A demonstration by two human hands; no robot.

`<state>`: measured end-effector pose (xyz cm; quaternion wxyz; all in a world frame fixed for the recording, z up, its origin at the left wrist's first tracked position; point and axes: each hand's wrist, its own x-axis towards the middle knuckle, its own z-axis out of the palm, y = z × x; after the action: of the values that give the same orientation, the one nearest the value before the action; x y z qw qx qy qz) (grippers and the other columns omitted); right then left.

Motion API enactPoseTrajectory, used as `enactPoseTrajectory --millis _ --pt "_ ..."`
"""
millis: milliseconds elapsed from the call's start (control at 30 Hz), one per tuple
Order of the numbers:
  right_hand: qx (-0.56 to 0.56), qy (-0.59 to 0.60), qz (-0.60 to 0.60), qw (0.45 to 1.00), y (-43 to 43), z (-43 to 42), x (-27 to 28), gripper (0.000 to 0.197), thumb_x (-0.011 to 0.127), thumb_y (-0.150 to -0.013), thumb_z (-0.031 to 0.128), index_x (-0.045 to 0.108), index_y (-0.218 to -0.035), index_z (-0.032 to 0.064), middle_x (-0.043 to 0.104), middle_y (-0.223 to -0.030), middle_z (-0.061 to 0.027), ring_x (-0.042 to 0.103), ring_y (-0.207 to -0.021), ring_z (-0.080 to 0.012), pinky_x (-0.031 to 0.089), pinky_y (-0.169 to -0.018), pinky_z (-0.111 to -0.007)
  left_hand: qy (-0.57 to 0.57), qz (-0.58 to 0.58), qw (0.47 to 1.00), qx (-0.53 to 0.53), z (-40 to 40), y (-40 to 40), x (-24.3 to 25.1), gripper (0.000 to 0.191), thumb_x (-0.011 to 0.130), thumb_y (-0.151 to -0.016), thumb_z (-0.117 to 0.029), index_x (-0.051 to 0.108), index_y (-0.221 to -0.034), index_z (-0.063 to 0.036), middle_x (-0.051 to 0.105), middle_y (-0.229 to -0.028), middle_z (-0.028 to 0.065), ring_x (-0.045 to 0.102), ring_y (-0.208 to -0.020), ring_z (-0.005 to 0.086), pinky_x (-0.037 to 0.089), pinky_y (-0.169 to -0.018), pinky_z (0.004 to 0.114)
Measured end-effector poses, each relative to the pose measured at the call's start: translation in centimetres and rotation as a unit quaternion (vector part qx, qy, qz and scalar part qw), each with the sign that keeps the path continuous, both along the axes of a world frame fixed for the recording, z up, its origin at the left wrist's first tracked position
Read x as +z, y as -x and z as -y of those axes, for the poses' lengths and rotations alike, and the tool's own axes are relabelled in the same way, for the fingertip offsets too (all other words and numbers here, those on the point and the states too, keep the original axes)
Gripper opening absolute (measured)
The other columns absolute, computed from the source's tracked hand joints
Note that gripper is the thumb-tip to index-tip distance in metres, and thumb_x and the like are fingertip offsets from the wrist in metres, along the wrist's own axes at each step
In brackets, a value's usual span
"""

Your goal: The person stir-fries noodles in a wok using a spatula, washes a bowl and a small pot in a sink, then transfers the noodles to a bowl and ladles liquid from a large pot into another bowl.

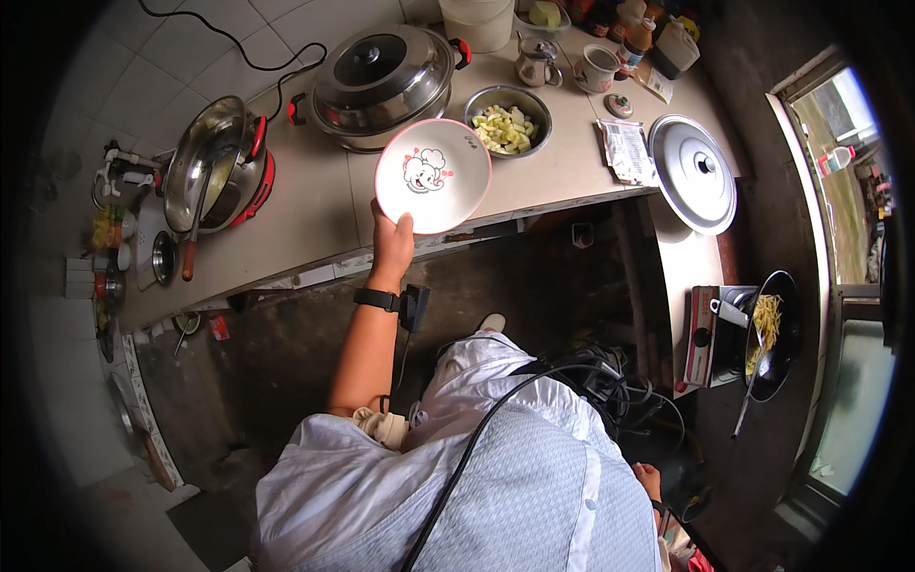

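My left hand [394, 242] grips the rim of a white bowl [433, 179] with a pink edge and a cartoon chef printed inside; nothing lies in it. The thumb rests over the near rim. The bowl is held over the counter's front edge, and it overlaps part of a steel bowl [541, 137] of cut pale green vegetable pieces [506, 129] in the view. Behind it stands a lidded steel electric pot [379, 79]. Low beside my body, my right hand [647, 480] is partly hidden by the shirt; whether it holds anything cannot be made out.
At left, a steel wok [183, 187] with a wooden-handled spatula [196, 236] sits on a red-edged electric cooker [261, 191]. At right are a metal lid [690, 171], a foil packet [626, 153], and a black wok [785, 336] with yellowish strips on a gas stove [728, 336]. Cables [607, 379] hang by my waist.
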<state>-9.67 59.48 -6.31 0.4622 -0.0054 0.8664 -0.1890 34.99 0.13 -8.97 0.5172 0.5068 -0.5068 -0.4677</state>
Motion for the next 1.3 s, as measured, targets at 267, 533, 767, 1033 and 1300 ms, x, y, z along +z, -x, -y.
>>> enactPoseTrajectory --millis 267,533,767,1033,1300 --pt "0.021 -0.009 0.018 1.0 -1.1 0.2 -0.5 0.015 0.056 -0.092 0.015 0.061 -0.092 0.0009 0.064 -0.075 -0.0075 0.062 -0.058 -0.0163 0.047 -0.049 -0.026 0.022 0.011 0.999 -0.043 -0.3 0.9 3.0 0.048 0.043 -0.082 0.001 0.033 -0.129 0.0039 0.049 -0.124 0.0148 0.051 -0.113 0.0251 0.04 -0.098 0.034" --pt "0.24 -0.02 0.0 0.971 2.9 7.0 -1.6 0.016 0.06 -0.084 0.014 0.065 -0.08 -0.0008 0.065 -0.07 -0.0096 0.064 -0.057 -0.0184 0.048 -0.049 -0.029 -0.138 -0.154 0.978 0.032 -7.5 -1.2 9.3 0.048 0.043 -0.088 -0.003 0.034 -0.134 0.0005 0.051 -0.124 0.0153 0.059 -0.105 0.0262 0.057 -0.078 0.041" --pt "0.777 0.135 -0.244 0.565 6.5 26.0 -8.5 0.018 0.056 -0.077 0.018 0.068 -0.072 0.0052 0.067 -0.075 -0.0157 0.067 -0.071 -0.0313 0.053 -0.06 -0.04 -0.178 -0.15 0.952 0.199 -22.6 -13.0 9.4 0.039 0.046 -0.09 -0.009 0.042 -0.127 0.0025 0.059 -0.107 0.0151 0.065 -0.084 0.0249 0.059 -0.064 0.04" --pt "0.744 0.438 -0.202 0.462 -22.8 52.3 3.9 0.017 0.055 -0.085 0.017 0.066 -0.082 0.0038 0.066 -0.085 -0.0178 0.064 -0.08 -0.0367 0.051 -0.069 -0.042 -0.132 -0.148 0.885 0.422 -40.1 -28.2 11.4 0.038 0.05 -0.086 -0.016 0.043 -0.114 0.0088 0.06 -0.099 0.02 0.066 -0.076 0.0297 0.059 -0.06 0.038" --pt "0.723 0.595 0.017 0.352 -58.9 53.7 19.3 0.009 0.064 -0.084 0.001 0.064 -0.092 -0.0006 0.064 -0.084 -0.0105 0.063 -0.073 -0.0187 0.049 -0.062 -0.027 -0.108 -0.12 0.832 0.531 -48.4 -45.6 12.3 0.04 0.043 -0.088 -0.017 0.044 -0.117 0.0114 0.062 -0.1 0.0214 0.067 -0.075 0.027 0.058 -0.06 0.034"
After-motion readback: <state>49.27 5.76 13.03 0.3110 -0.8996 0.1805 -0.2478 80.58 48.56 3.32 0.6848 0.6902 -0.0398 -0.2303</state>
